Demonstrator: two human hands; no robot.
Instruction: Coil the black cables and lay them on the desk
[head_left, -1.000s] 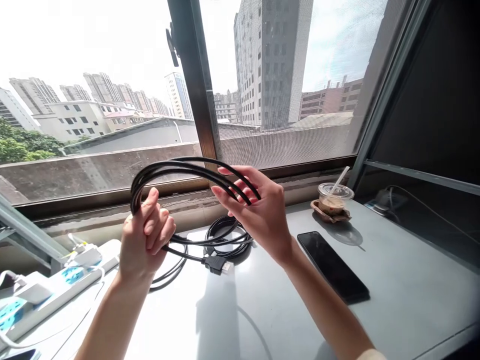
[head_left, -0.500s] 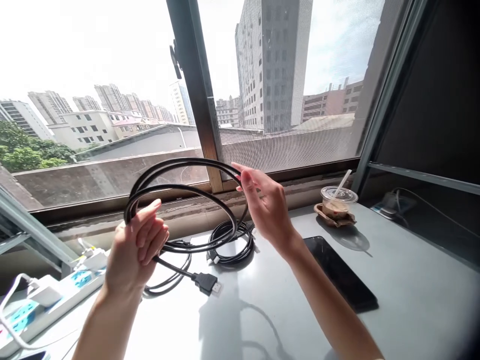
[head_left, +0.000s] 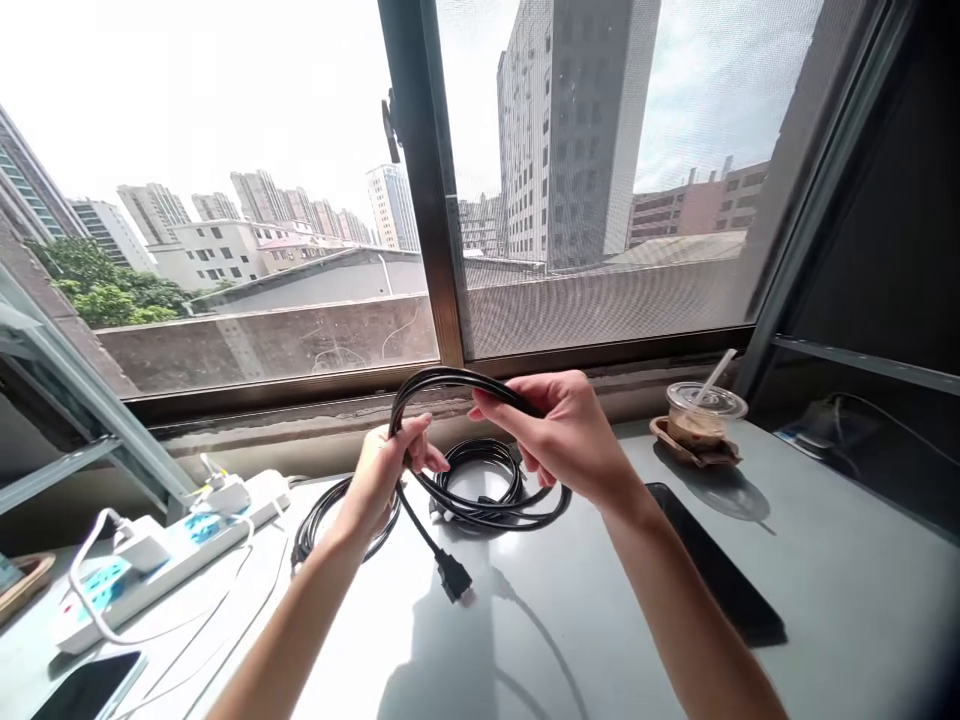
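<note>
Two window panes (head_left: 300,250) stand across the back, one on each side of a dark upright (head_left: 442,290). Below them a pale grey tabletop (head_left: 600,650) runs from the wall towards the viewer, bounded by a metal frame (head_left: 112,420) on the left and a rail (head_left: 862,360) on the right; its widest room for moving lies nearer than the hands and to the right. One white power strip (head_left: 172,580) lies slantwise on the left, with two white adapters (head_left: 142,545) plugged in. Three black cables show: two coils (head_left: 309,528) on the tabletop, and one looped HDMI cable (head_left: 450,376) held up above it. Two smartphones (head_left: 724,575) lie flat, one partly hidden by the right forearm, one at lower left. One lidded plastic cup (head_left: 694,428) with a straw sits in a brown holder (head_left: 679,450). Right hand (head_left: 566,430) is half closed round the loop's upper right, thumb on top. Left hand (head_left: 386,465) pinches its left side between thumb and forefinger, the other fingers loosely curled. One HDMI plug (head_left: 454,575) hangs below, tip slanting down.
</note>
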